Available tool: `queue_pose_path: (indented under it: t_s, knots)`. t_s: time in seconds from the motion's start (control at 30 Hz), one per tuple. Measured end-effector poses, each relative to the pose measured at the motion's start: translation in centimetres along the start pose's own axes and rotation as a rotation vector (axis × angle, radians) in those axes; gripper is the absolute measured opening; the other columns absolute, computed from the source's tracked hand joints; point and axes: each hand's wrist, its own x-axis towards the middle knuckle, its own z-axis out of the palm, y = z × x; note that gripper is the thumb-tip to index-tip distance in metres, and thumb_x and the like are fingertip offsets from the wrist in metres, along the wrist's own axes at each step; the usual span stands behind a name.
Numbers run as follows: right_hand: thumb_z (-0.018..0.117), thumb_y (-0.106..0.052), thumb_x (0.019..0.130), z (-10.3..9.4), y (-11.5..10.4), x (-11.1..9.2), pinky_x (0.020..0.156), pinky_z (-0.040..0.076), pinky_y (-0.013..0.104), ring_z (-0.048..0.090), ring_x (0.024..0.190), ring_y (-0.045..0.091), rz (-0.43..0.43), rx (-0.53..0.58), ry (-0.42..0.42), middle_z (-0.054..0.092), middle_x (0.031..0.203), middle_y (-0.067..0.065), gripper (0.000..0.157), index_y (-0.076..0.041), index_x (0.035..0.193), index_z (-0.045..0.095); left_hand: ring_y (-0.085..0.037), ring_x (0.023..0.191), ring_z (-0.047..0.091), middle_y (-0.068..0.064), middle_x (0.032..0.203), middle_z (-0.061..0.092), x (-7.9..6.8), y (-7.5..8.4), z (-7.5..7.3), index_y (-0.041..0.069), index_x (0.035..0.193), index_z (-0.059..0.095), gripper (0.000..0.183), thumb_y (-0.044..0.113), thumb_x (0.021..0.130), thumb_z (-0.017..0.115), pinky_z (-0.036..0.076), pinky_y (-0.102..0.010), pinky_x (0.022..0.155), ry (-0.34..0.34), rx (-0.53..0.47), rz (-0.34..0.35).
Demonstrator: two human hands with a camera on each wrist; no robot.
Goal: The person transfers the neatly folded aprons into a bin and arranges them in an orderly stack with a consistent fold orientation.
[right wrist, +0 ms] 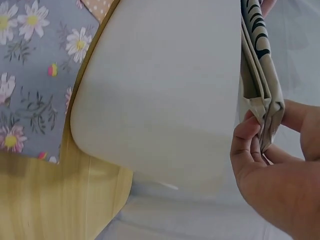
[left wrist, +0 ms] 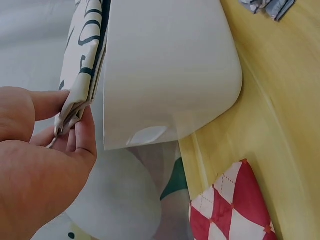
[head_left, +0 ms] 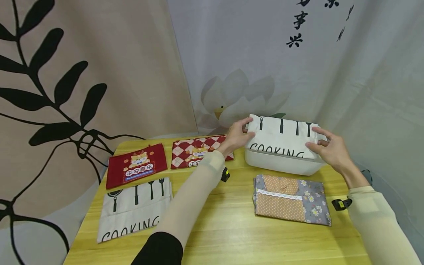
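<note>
The box [head_left: 285, 162] is plain white. Above it, the top cloth [head_left: 281, 134] is white, printed black. In front of the box, the daisy cloth [head_left: 288, 202] mixes floral grey with white-dotted orange. Left of the box: a red-and-white diamond cloth [head_left: 193, 151], then a dark red cloth [head_left: 137, 165]. The worktop [head_left: 232, 235] is yellow, wood-grained.

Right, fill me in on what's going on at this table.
A person grips a folded white COOKING cloth by its two ends, the left hand on one and the right hand on the other, at the open top of a white bin. On the near side of the bin, a folded floral cloth lies on the table. To the left lie a red cloth, a checked cloth and another COOKING print.
</note>
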Motion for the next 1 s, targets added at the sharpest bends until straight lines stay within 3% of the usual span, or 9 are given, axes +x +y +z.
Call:
queue_pose_path:
  t_s: [0.1, 0.17, 0.23, 0.63, 0.87, 1.0]
  knots:
    - [0.08, -0.035, 0.108, -0.3, 0.2, 0.2, 0.06, 0.048, 0.024, 0.057, 0.079, -0.004, 0.01, -0.013, -0.011, 0.07, 0.104, 0.006, 0.083, -0.018, 0.177, 0.038, -0.028, 0.126, 0.075, -0.013, 0.157, 0.065, 0.2, 0.1, 0.2, 0.022, 0.169, 0.054, 0.064, 0.013, 0.109, 0.075, 0.068, -0.042, 0.104, -0.013, 0.036, 0.005]
    - [0.08, -0.035, 0.108, -0.4, 0.3, 0.4, 0.055, 0.043, 0.028, 0.051, 0.068, 0.002, 0.014, -0.023, -0.018, 0.064, 0.082, -0.003, 0.083, -0.018, 0.178, 0.037, -0.029, 0.129, 0.075, -0.013, 0.162, 0.062, 0.3, 0.2, 0.4, 0.021, 0.17, 0.053, 0.064, 0.012, 0.11, 0.074, 0.067, -0.043, 0.107, -0.021, 0.041, 0.004]
    - [0.079, -0.034, 0.108, -0.6, 0.3, 0.5, 0.054, 0.039, 0.03, 0.046, 0.065, 0.005, 0.014, -0.038, -0.025, 0.059, 0.073, -0.007, 0.084, -0.017, 0.178, 0.036, -0.031, 0.133, 0.073, -0.013, 0.167, 0.057, 0.3, 0.4, 0.5, 0.02, 0.171, 0.051, 0.065, 0.011, 0.11, 0.072, 0.066, -0.044, 0.11, -0.03, 0.049, 0.002]
    - [0.078, -0.03, 0.109, -0.7, 0.6, 0.7, 0.057, 0.045, 0.029, 0.054, 0.068, 0.007, -0.001, -0.069, -0.039, 0.071, 0.085, 0.003, 0.083, -0.012, 0.177, 0.036, -0.034, 0.146, 0.067, -0.013, 0.18, 0.044, 0.6, 0.7, 1.1, 0.015, 0.176, 0.041, 0.07, 0.011, 0.112, 0.069, 0.061, -0.045, 0.12, -0.076, 0.157, 0.0]
    - [0.077, -0.024, 0.109, -0.5, 1.1, 0.9, 0.061, 0.054, 0.026, 0.064, 0.078, 0.005, -0.041, -0.125, -0.028, 0.076, 0.115, 0.033, 0.081, -0.004, 0.176, 0.035, -0.033, 0.145, 0.068, -0.016, 0.177, 0.048, 0.6, 0.5, 1.2, 0.011, 0.174, 0.043, 0.07, 0.008, 0.11, 0.07, 0.06, -0.043, 0.121, -0.074, 0.23, 0.045]
    - [0.078, -0.026, 0.108, -0.5, 1.3, 0.8, 0.065, 0.058, 0.025, 0.065, 0.087, 0.007, -0.053, -0.175, -0.012, 0.07, 0.126, 0.039, 0.082, 0.001, 0.174, 0.036, -0.032, 0.147, 0.067, -0.016, 0.174, 0.051, 0.6, 0.7, 1.3, 0.01, 0.174, 0.043, 0.072, 0.007, 0.109, 0.072, 0.06, -0.044, 0.121, -0.072, 0.237, 0.031]
